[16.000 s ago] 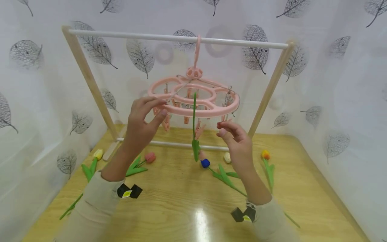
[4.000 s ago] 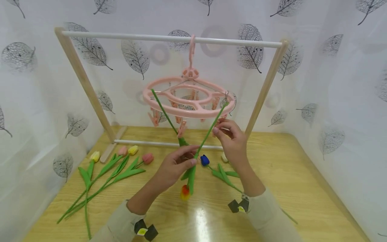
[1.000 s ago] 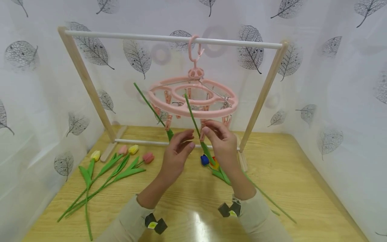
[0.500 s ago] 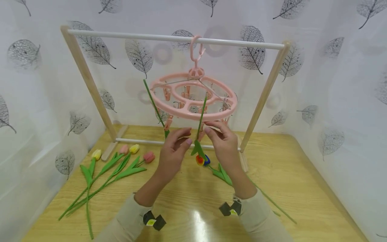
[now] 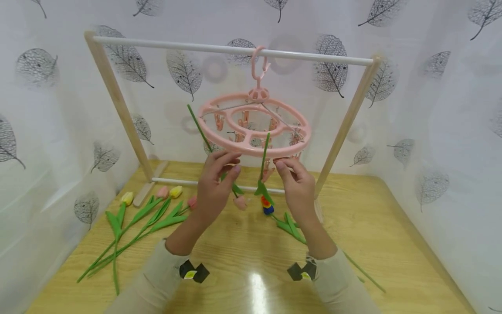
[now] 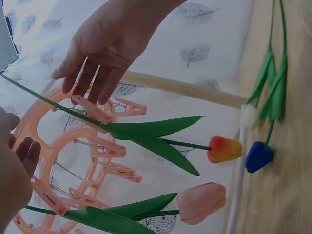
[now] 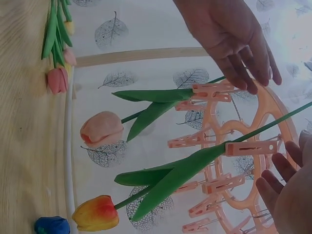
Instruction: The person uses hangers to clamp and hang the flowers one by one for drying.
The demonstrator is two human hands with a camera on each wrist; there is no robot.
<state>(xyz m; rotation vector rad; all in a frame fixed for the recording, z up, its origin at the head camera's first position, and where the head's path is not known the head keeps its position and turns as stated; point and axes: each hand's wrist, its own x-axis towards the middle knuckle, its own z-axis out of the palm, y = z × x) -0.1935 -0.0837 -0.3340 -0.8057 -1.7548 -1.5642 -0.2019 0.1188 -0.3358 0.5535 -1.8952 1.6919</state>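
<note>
The red-and-yellow tulip (image 6: 224,149), in the left hand (image 5: 215,185) four seconds ago, is now hanging bloom-down from a clothespin (image 7: 251,147) on the pink drying hanger (image 5: 251,151). The pale pink tulip (image 7: 102,128) is dangling from another clothespin (the two blooms are hanging apart). The left hand is hovering beside the pale pink tulip, the right hand (image 5: 300,187) beside the red-and-yellow one; both are holding nothing, fingers loosely extended, though fingertip contact is unclear. The hanger is hanging from the white top rod (image 5: 313,56). Below, a blue tulip (image 6: 259,157) is lying on the wooden table (image 5: 235,261).
</note>
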